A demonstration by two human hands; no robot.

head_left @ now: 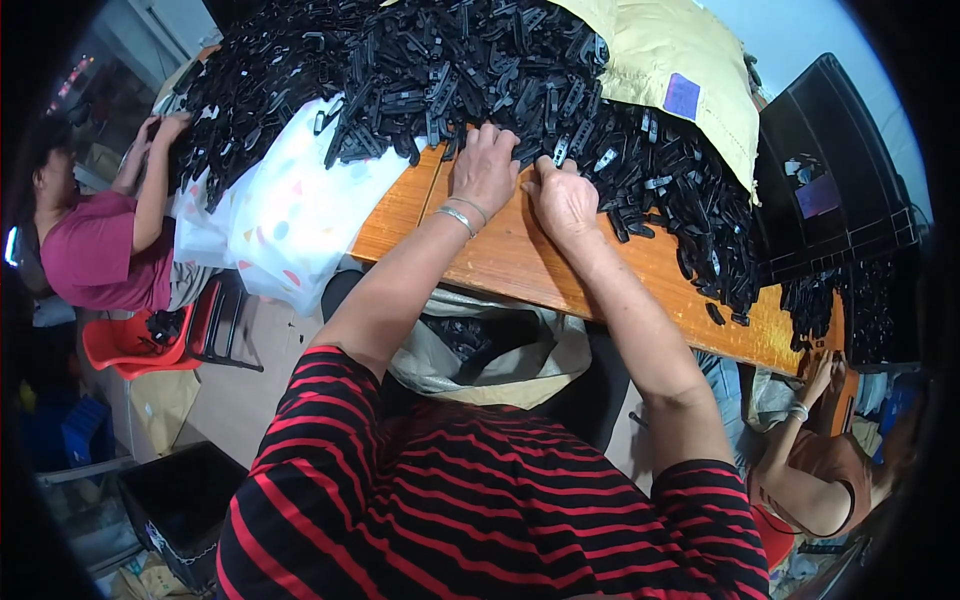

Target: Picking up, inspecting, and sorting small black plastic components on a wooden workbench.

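Black parts [500, 70]: lay piled across the wooden worktop [515, 255] | left hand [485, 170]: grip loosely curled at their near edge | right hand [565, 200]: grip half closed beside it; whether either held one, I couldn't tell | progress: some dark pieces [460, 338] sat in the open sack [565, 370] below; most seemingly remained

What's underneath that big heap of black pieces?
The wooden table shows along the near edge of the heap. White patterned plastic lies against its left part. How far either runs beneath cannot be seen: the heap covers it.
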